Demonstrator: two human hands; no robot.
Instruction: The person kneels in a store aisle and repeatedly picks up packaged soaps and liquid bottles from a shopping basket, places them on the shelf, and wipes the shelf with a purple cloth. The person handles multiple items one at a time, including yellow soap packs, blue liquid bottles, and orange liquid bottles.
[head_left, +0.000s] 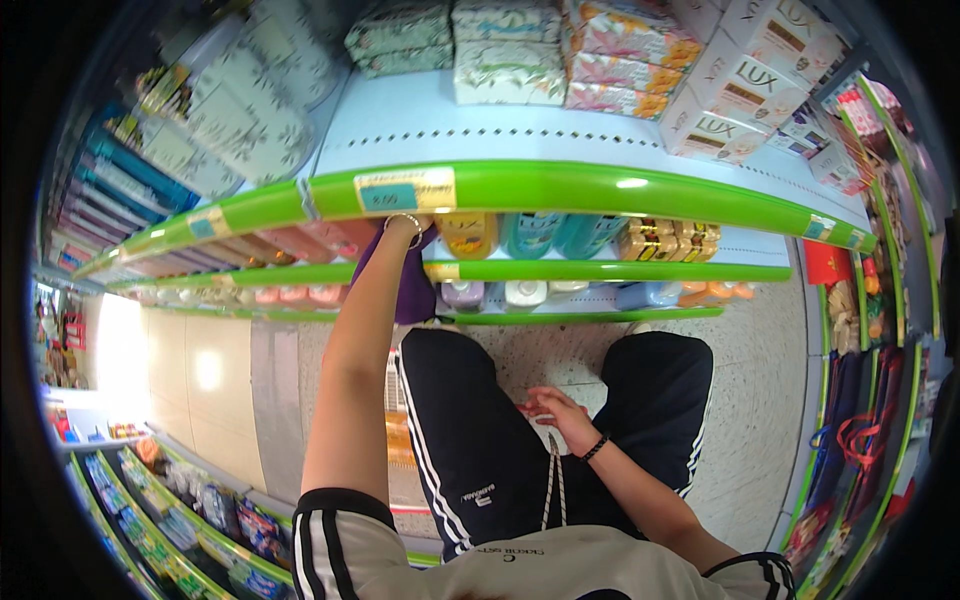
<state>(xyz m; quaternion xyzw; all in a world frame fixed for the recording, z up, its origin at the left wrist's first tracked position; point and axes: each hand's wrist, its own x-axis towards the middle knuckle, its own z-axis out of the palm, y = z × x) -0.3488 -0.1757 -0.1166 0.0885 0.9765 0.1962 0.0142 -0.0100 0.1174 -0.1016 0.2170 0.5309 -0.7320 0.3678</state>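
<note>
My left arm reaches forward under the green front edge (540, 187) of a shop shelf. My left hand (421, 220) is mostly hidden there, a bracelet at its wrist, so its fingers do not show. A purple cloth (414, 289) hangs by that wrist, over the lower shelf's green edge; its top is out of sight. To the right of the hand stand a yellow Lux bottle (466, 235) and teal bottles (534, 235). Pink bottles (330, 238) line the shelf to its left. My right hand (559, 420) hovers between my thighs, fingers bent and apart, holding nothing visible.
Above are packs of tissues (510, 67) and stacked Lux boxes (750, 90). Gold-wrapped packets (666, 240) sit right of the bottles. Pump bottles (525, 292) stand on the bottom shelf. More shelving rises at right (874, 420) and lower left (180, 517).
</note>
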